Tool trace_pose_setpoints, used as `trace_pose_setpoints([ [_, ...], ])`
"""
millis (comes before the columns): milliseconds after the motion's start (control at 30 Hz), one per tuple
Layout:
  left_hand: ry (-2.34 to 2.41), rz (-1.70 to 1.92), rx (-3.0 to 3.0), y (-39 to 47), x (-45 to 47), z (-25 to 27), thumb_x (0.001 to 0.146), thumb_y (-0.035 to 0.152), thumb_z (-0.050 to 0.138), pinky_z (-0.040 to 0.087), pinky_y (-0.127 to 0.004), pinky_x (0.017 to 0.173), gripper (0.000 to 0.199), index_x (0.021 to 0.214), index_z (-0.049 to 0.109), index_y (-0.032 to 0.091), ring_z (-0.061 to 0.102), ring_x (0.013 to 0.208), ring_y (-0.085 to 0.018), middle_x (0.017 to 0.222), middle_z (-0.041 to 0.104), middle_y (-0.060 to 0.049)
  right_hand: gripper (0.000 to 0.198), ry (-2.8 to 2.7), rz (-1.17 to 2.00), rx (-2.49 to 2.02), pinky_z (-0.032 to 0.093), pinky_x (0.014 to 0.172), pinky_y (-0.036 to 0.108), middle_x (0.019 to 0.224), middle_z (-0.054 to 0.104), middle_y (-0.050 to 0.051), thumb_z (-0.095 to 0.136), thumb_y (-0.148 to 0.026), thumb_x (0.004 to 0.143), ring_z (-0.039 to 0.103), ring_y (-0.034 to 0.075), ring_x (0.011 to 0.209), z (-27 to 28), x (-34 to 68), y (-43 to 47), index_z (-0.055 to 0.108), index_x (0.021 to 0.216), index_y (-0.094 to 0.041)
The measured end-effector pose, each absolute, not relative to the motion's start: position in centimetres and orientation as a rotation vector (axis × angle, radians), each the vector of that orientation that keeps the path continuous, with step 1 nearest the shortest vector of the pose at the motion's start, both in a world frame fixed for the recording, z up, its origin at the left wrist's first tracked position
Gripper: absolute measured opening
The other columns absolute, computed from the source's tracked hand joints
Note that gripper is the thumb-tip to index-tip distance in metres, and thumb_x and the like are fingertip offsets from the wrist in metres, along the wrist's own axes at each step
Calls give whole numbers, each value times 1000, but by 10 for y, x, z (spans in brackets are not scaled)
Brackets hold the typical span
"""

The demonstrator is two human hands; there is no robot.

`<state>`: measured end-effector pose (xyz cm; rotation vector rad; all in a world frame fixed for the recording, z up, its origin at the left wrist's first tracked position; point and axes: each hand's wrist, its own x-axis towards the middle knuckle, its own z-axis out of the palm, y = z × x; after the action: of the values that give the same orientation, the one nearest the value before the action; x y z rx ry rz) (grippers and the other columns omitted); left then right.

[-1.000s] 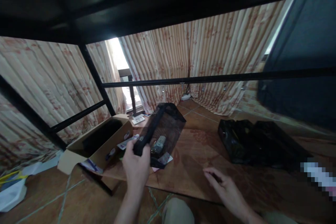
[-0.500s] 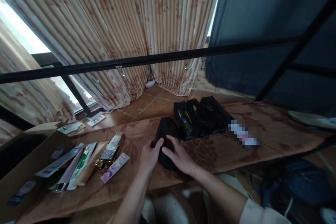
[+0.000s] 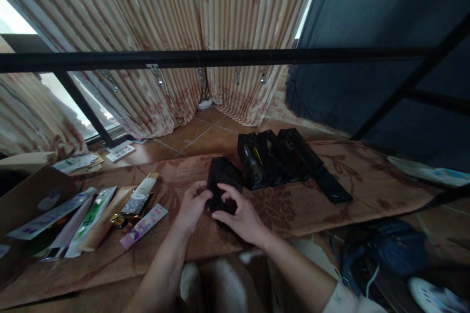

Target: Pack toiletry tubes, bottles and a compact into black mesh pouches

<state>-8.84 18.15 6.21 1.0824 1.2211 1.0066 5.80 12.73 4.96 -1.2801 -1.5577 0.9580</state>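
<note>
A small black pouch-like container (image 3: 224, 172) rests on the brown patterned cloth in front of me. My left hand (image 3: 194, 205) grips its left side, the thumb pressed on its near face and the fingers wrapped round the edge. From the right, my right hand (image 3: 238, 212) holds it too, with curled fingers on the front and the thumb low down. What is inside the container cannot be seen. Just beyond, to the right, several black pouches (image 3: 279, 156) stand in a row, one showing a bit of yellow. A flat black strip (image 3: 334, 187) extends from them.
At left lie several tubes (image 3: 93, 217), a glittery bottle (image 3: 137, 203) and a pink-and-white packet (image 3: 145, 225). A cardboard box (image 3: 40, 183) stands at the left edge. A black rail (image 3: 235, 57) crosses before the curtains (image 3: 154, 19). A blue bag (image 3: 400, 247) is at lower right.
The view has tilted and shifted slightly. Both hands stay on the black container; the left fingers now curl more tightly round its edge. The black strip at right shows clearly now.
</note>
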Motion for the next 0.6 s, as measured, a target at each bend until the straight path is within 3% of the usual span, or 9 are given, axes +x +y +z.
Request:
trace_pose_setpoints([
  [133, 1278, 1063, 1084, 177, -93, 65, 58, 25, 60, 37, -21, 45, 30, 86, 60, 17, 49, 49, -10, 62, 60, 4, 36, -1496, 918, -1223, 46, 75, 25, 80, 56, -4, 66, -27, 79, 56, 12, 76, 44, 65, 131, 66, 115, -25],
  [233, 1324, 1132, 1129, 179, -99, 64, 57, 24, 58, 37, -21, 45, 30, 87, 59, 18, 50, 50, -11, 68, 63, 3, 27, -1446, 771, -1198, 45, 73, 25, 79, 55, -2, 61, -24, 80, 54, 13, 76, 41, 74, 135, 69, 107, -23],
  [467, 1549, 1137, 1302, 188, -118, 56, 60, 21, 54, 44, -25, 55, 42, 102, 58, 18, 61, 62, -16, 77, 67, -1, 35, -1216, 475, -1420, 47, 70, 27, 81, 54, 0, 52, -17, 76, 53, 14, 72, 35, 98, 143, 67, 107, -19],
  [600, 1496, 1111, 1388, 188, -118, 51, 63, 22, 54, 46, -26, 59, 43, 106, 58, 17, 63, 66, -18, 75, 68, -1, 45, -1301, 412, -1456, 50, 85, 33, 105, 59, 6, 48, -10, 71, 60, 18, 91, 36, 99, 141, 67, 111, -21],
])
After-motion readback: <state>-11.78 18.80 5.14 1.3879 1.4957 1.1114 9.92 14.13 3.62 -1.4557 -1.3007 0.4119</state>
